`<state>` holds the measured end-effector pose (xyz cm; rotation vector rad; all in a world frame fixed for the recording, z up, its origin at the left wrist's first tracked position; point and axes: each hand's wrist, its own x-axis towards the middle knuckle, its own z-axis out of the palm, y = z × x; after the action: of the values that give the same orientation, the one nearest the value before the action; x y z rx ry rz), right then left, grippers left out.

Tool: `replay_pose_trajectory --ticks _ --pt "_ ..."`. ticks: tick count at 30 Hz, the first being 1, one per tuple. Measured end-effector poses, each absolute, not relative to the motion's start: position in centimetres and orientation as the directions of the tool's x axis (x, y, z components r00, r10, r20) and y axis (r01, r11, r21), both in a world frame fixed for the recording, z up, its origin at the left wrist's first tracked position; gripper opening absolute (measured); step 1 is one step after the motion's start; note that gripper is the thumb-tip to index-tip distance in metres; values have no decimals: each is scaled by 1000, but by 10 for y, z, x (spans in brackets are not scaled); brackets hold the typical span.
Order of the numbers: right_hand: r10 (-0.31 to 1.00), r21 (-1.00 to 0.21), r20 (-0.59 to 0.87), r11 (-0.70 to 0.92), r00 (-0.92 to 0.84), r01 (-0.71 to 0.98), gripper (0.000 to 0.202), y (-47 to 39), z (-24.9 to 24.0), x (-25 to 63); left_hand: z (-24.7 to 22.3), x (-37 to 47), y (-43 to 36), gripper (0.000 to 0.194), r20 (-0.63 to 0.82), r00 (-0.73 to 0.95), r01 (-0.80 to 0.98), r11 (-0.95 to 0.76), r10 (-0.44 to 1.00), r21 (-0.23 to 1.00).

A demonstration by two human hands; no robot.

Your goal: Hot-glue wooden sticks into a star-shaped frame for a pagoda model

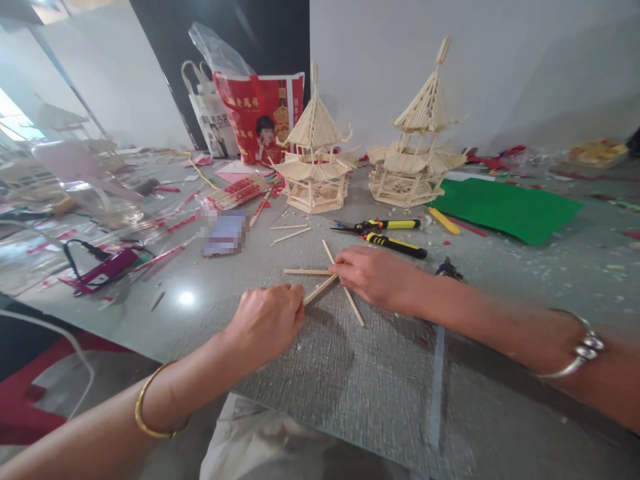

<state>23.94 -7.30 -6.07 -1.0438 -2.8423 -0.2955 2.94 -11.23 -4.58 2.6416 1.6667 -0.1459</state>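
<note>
Head view: hands [270, 320] [375, 277] apparently tight on sticks [320, 289], yellow-handled pliers [380, 225] just beyond, pagodas [315, 167] [420, 160] behind

A plain pale grey wall [510, 60] fills the upper right of the frame, shaded toward the right edge. Left of it, at the upper centre-left, stands a glossy black panel [280, 30] with a soft streak of reflected light. A whitish wall [115, 63] continues to the upper left, where a hazy window glow [13, 120] brightens the left edge. The grey table [320, 377] spans the middle, a round glare [187, 298] left of centre; grey floor [120, 387] shows lower left.
</note>
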Motion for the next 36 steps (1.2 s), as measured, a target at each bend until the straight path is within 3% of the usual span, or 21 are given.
replay_pose_trajectory --ticks 7,16,22,30,36 --pt "571 226 127 779 -811 584 23 -82 -63 228 -46 29 -115 21 -62 417 906 -420 907 -49" --pt "632 223 33 751 -774 622 23 -89 -54 219 -49 29 -114 21 -71 432 900 -435 899 -31" --pt "634 205 69 747 -770 633 21 -89 -55 222 -51 30 -118 20 -54 433 898 -436 900 -57" --pt "651 188 297 677 -698 711 23 -86 -36 259 -49 29 -119 22 -34 446 893 -448 894 -49" --pt "646 173 173 724 -744 668 22 -85 -51 242 -51 28 -119 23 12 474 880 -472 881 -57"
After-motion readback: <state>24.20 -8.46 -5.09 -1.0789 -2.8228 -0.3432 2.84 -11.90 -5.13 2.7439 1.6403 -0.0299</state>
